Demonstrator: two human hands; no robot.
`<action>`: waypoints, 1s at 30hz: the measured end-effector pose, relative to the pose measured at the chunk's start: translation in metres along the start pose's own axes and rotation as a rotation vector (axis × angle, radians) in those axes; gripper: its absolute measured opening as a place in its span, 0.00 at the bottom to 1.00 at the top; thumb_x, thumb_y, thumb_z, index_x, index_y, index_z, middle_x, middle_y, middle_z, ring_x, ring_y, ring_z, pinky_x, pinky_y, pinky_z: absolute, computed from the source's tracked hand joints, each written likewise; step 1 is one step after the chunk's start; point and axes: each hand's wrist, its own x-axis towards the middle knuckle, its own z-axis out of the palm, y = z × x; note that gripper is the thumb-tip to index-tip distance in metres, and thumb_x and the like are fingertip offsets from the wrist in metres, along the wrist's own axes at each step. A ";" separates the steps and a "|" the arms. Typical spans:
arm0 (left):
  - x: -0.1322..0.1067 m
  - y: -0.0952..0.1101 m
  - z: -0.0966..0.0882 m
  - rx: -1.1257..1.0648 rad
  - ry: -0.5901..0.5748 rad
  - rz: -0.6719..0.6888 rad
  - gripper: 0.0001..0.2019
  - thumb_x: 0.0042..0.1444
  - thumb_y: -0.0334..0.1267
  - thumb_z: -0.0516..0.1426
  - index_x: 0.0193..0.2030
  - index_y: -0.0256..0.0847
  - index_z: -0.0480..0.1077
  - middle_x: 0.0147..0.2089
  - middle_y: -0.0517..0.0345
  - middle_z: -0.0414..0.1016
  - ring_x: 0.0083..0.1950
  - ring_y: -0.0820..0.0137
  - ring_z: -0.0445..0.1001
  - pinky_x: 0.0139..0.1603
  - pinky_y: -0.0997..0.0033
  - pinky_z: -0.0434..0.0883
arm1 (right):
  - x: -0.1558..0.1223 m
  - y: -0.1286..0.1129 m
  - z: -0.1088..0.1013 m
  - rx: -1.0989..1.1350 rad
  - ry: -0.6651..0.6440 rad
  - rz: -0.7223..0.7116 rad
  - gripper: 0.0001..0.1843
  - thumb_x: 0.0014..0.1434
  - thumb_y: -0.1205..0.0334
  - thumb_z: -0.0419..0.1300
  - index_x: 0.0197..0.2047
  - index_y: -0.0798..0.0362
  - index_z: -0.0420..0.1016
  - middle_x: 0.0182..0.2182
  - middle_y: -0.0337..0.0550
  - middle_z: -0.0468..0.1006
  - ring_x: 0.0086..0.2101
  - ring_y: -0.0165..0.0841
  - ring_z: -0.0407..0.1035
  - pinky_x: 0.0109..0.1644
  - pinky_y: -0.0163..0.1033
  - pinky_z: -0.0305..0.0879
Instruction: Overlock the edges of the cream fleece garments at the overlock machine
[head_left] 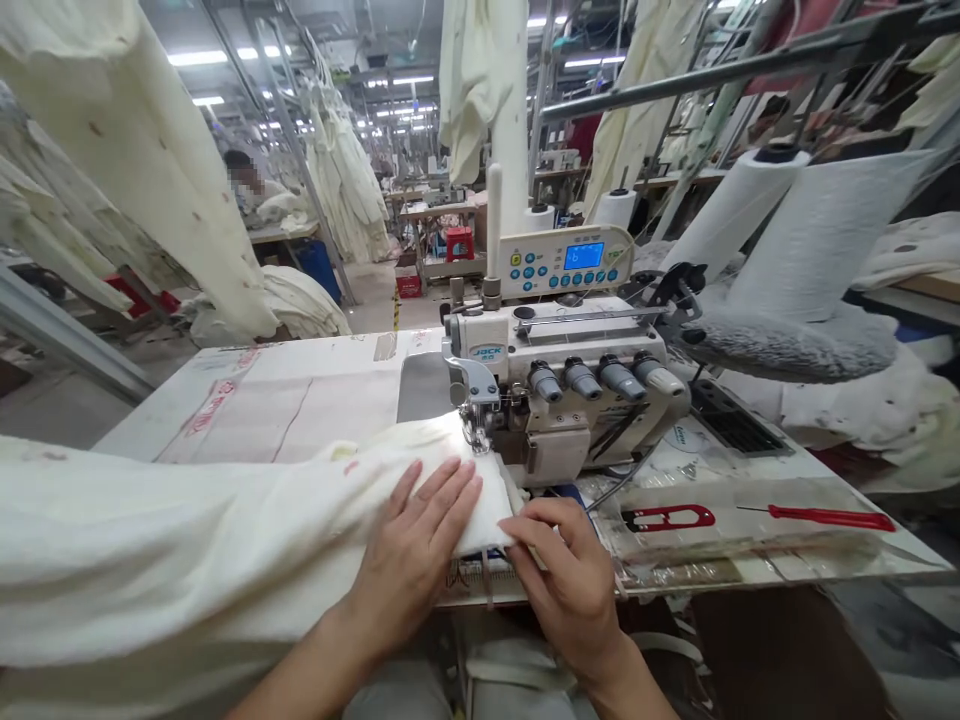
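Observation:
A cream fabric piece (187, 520) with small faint prints stretches from the left edge to the overlock sewing machine (570, 370). Its far end lies under the lit presser foot (478, 432). My left hand (420, 540) rests flat on the fabric just in front of the foot, fingers stretched out. At the fabric's right edge, my right hand (566, 570) pinches the near corner between thumb and fingers. The control panel (566, 260) with a blue display stands behind the machine head.
Red thread snips (671, 517) and a red-handled screwdriver (829, 517) lie on the table's right side. Large white thread cones (817, 240) stand behind at right. Cream garments (341, 170) hang around, and another person (259, 190) sits further back at left.

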 end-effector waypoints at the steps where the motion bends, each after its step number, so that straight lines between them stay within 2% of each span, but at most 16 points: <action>1: -0.001 -0.004 0.000 0.009 -0.030 0.001 0.27 0.53 0.20 0.44 0.61 0.30 0.57 0.63 0.45 0.61 0.67 0.61 0.53 0.66 0.53 0.48 | 0.000 0.002 0.001 -0.002 0.007 0.007 0.12 0.56 0.77 0.56 0.41 0.54 0.70 0.34 0.45 0.69 0.35 0.32 0.63 0.38 0.38 0.63; 6: 0.007 -0.019 -0.007 -0.013 -0.097 -0.068 0.31 0.48 0.18 0.42 0.61 0.29 0.57 0.63 0.45 0.61 0.66 0.61 0.55 0.65 0.51 0.54 | 0.016 0.009 0.008 -0.030 0.058 -0.007 0.10 0.56 0.73 0.59 0.42 0.53 0.73 0.32 0.44 0.72 0.34 0.32 0.64 0.36 0.39 0.61; 9: 0.017 -0.029 -0.012 -0.047 -0.180 -0.114 0.29 0.51 0.20 0.42 0.61 0.31 0.58 0.63 0.45 0.61 0.66 0.61 0.57 0.64 0.49 0.56 | 0.029 0.014 0.014 -0.067 0.091 -0.037 0.07 0.58 0.71 0.59 0.40 0.54 0.74 0.30 0.44 0.73 0.33 0.32 0.64 0.36 0.38 0.61; 12: 0.029 -0.040 -0.015 -0.070 -0.283 -0.149 0.27 0.54 0.23 0.42 0.62 0.33 0.57 0.65 0.45 0.58 0.67 0.59 0.54 0.64 0.46 0.55 | 0.036 0.017 0.020 -0.147 0.114 -0.031 0.04 0.58 0.68 0.59 0.37 0.55 0.75 0.29 0.44 0.73 0.32 0.32 0.63 0.36 0.39 0.60; 17: 0.063 -0.058 -0.012 -0.020 -0.430 -0.198 0.23 0.56 0.24 0.44 0.58 0.34 0.62 0.64 0.43 0.59 0.66 0.58 0.55 0.63 0.49 0.57 | 0.027 0.008 0.019 -0.132 0.116 0.096 0.06 0.59 0.70 0.57 0.39 0.54 0.74 0.33 0.45 0.73 0.35 0.32 0.65 0.40 0.40 0.62; 21: 0.078 -0.077 -0.006 0.068 -0.447 -0.253 0.24 0.56 0.23 0.45 0.59 0.36 0.63 0.66 0.45 0.56 0.68 0.60 0.52 0.65 0.53 0.55 | 0.013 -0.008 0.016 -0.019 0.089 0.080 0.07 0.58 0.72 0.57 0.40 0.54 0.73 0.35 0.46 0.73 0.36 0.32 0.66 0.40 0.39 0.64; 23: 0.068 -0.088 -0.008 0.110 -0.418 -0.339 0.25 0.56 0.23 0.44 0.61 0.37 0.60 0.67 0.45 0.55 0.67 0.59 0.54 0.64 0.53 0.57 | 0.009 -0.015 0.017 0.065 0.029 0.082 0.07 0.59 0.71 0.56 0.40 0.54 0.73 0.34 0.45 0.74 0.36 0.32 0.67 0.40 0.38 0.65; 26: 0.030 -0.099 -0.017 0.076 -0.320 -0.500 0.28 0.54 0.21 0.42 0.61 0.37 0.60 0.64 0.46 0.61 0.62 0.60 0.63 0.59 0.55 0.64 | 0.004 -0.022 0.023 0.210 -0.077 0.171 0.08 0.61 0.69 0.54 0.41 0.54 0.72 0.34 0.44 0.76 0.36 0.31 0.69 0.40 0.36 0.65; 30: -0.031 -0.091 -0.015 -0.052 -0.125 -0.668 0.28 0.51 0.23 0.42 0.58 0.35 0.64 0.58 0.51 0.69 0.58 0.65 0.68 0.58 0.62 0.66 | 0.000 -0.030 0.037 0.335 -0.144 0.332 0.07 0.62 0.66 0.54 0.39 0.53 0.73 0.32 0.41 0.76 0.32 0.28 0.70 0.35 0.33 0.64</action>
